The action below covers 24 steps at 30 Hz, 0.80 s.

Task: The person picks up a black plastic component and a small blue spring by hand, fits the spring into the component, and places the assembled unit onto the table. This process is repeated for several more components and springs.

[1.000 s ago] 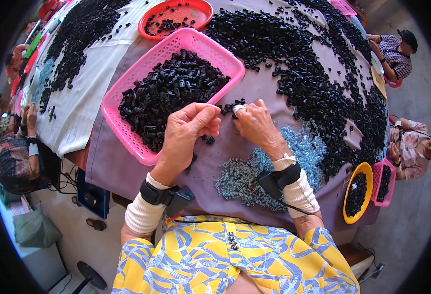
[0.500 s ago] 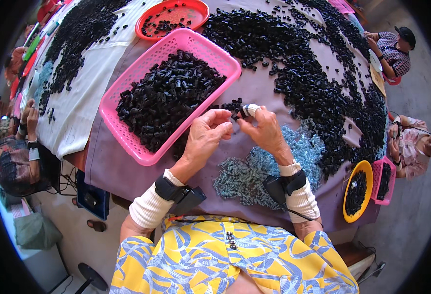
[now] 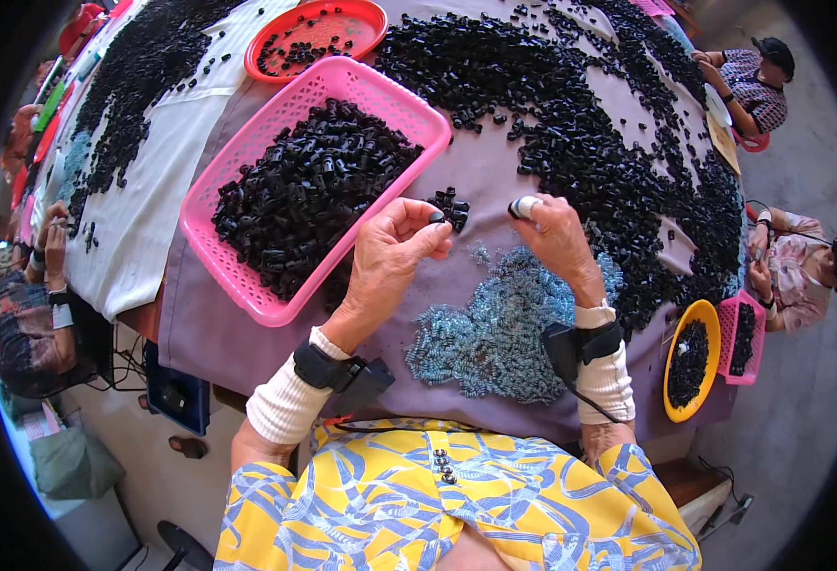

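Observation:
My left hand (image 3: 390, 259) hovers beside the near edge of a pink mesh basket (image 3: 247, 300) full of small black plastic pieces (image 3: 309, 186). Its thumb and forefinger pinch one small black piece (image 3: 436, 217). My right hand (image 3: 559, 243) rests on the purple cloth (image 3: 495, 167) with fingers curled and a white-taped fingertip (image 3: 525, 205) raised. What it holds is hidden. A small cluster of black pieces (image 3: 451, 204) lies between the hands. A pile of tiny blue-grey pieces (image 3: 495, 328) sits just in front of me.
A wide heap of black pieces (image 3: 618, 143) covers the far right of the table. A red round basket (image 3: 318, 33) stands at the back. A yellow bowl (image 3: 690, 357) and a small pink basket (image 3: 744, 335) sit at the right edge. Other people sit at both sides.
My hands were pressed together over the small cluster of black pieces. They have drawn apart, the left toward the pink basket, the right staying near the cluster.

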{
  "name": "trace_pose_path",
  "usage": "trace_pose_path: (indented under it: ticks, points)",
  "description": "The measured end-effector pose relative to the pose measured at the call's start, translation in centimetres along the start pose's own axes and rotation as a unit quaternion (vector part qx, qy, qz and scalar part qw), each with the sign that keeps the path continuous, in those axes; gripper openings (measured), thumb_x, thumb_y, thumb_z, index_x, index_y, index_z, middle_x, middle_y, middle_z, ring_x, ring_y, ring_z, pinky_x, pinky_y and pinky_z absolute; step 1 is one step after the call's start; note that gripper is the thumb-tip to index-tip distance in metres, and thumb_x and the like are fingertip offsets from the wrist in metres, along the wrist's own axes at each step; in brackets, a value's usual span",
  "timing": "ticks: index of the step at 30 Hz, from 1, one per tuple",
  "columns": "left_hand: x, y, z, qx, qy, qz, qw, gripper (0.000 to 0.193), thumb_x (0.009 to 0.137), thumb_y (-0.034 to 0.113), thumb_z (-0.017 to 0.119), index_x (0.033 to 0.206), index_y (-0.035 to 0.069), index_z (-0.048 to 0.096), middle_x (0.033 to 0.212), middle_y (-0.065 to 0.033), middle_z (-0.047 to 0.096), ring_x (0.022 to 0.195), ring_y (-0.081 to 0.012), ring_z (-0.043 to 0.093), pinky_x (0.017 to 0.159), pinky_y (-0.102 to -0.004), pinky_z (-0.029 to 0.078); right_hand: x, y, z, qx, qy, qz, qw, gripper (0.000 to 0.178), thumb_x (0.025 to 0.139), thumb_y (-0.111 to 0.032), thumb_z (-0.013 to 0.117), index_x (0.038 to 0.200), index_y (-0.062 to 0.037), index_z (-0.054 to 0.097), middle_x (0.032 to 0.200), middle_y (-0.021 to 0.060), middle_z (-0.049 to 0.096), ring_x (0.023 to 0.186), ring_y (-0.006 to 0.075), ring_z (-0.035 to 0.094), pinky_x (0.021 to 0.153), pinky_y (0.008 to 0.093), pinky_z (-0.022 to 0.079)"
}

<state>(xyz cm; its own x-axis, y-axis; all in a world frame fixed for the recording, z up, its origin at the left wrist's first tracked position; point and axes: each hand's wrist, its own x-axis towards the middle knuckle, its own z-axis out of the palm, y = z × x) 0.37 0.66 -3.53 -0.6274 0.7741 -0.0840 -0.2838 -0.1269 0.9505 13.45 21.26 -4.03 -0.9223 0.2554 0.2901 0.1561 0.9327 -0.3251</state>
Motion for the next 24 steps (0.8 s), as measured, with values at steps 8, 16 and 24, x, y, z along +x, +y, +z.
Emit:
trace_pose_path:
  ticks: [8,16,24]
  points:
    - [-0.3,0.2,-0.3,0.019,-0.006,0.018,1.000,0.018,0.083,0.006,0.065,0.100,0.001,0.060,0.084,-0.0024,0.064,0.073,-0.0087,0.061,0.069,-0.0230,0.051,-0.8,0.4,1.0,-0.111,-0.053,-0.006,0.992,0.009,0.074,-0.010,0.064,0.082,-0.0063,0.063,0.087,0.0089,0.060,0.086,0.0266,0.055,0.077,0.0393,0.039]
    - [-0.5,0.6,-0.2,0.054,-0.001,0.003,0.999,0.021,0.082,0.005,0.065,0.103,0.000,0.062,0.082,-0.0012,0.063,0.072,-0.0061,0.058,0.067,-0.0202,0.048,0.0,-0.9,0.6,-0.015,0.012,-0.023,1.000,0.013,0.076,-0.014,0.066,0.078,-0.0017,0.061,0.076,0.0126,0.060,0.078,0.0293,0.057,0.072,0.0390,0.041]
    - [-0.2,0.3,0.7,0.169,-0.009,0.054,0.984,0.021,0.080,0.001,0.065,0.102,0.000,0.062,0.082,0.0003,0.062,0.072,-0.0045,0.058,0.065,-0.0181,0.046,1.7,-6.6,-0.4,0.208,0.011,-0.010,0.978,0.017,0.077,-0.017,0.068,0.079,-0.0014,0.062,0.071,0.0141,0.060,0.066,0.0304,0.057,0.061,0.0387,0.043]
